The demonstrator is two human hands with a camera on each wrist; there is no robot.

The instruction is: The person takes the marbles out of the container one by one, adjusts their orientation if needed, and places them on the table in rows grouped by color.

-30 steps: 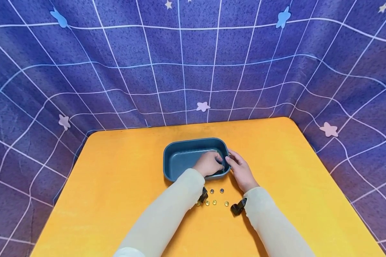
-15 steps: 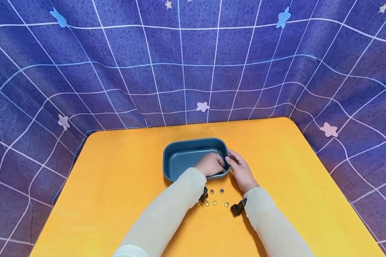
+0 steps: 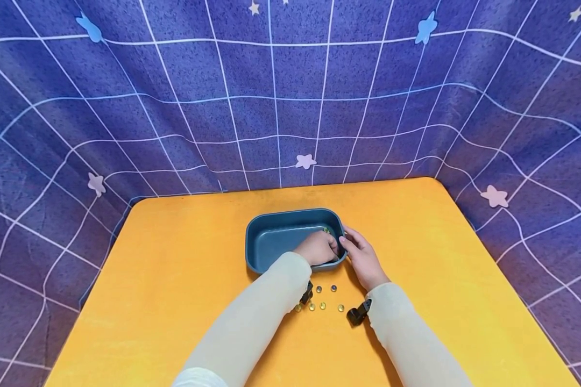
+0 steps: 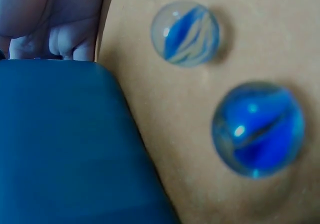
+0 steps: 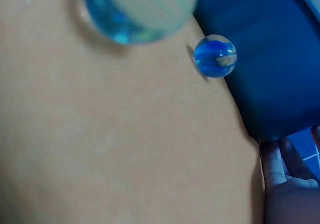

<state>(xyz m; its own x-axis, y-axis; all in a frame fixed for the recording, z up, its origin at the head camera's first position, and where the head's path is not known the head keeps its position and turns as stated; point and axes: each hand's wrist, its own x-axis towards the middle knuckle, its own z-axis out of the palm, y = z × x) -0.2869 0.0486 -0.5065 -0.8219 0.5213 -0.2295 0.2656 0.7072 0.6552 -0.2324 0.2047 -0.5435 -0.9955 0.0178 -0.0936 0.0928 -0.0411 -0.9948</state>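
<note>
A dark blue rectangular box (image 3: 271, 244) with rounded corners stands on the table. My left hand (image 3: 316, 248) reaches over its front rim into the right end, fingers bent down. The fingertips are hidden there, and I cannot tell if they hold anything. My right hand (image 3: 365, 263) grips the box's right wall, thumb at the rim and fingers along the outside. Just behind my left fingers, a small greenish marble (image 3: 326, 230) shows inside the box. Several glass marbles lie in front of the box, among them a deep blue one (image 4: 259, 129) and a clear one with blue swirls (image 4: 185, 33).
The orange-yellow table (image 3: 189, 301) extends on both sides of the box. A purple-blue curtain (image 3: 290, 107) with a grid and stars hangs behind and beside it. Black wrist cameras (image 3: 359, 313) hang below the sleeves, close over the loose marbles.
My left hand has shifted slightly right within the box and its fingers have drawn in more; the greenish marble behind them shows more clearly. My right hand and the box have stayed put.
</note>
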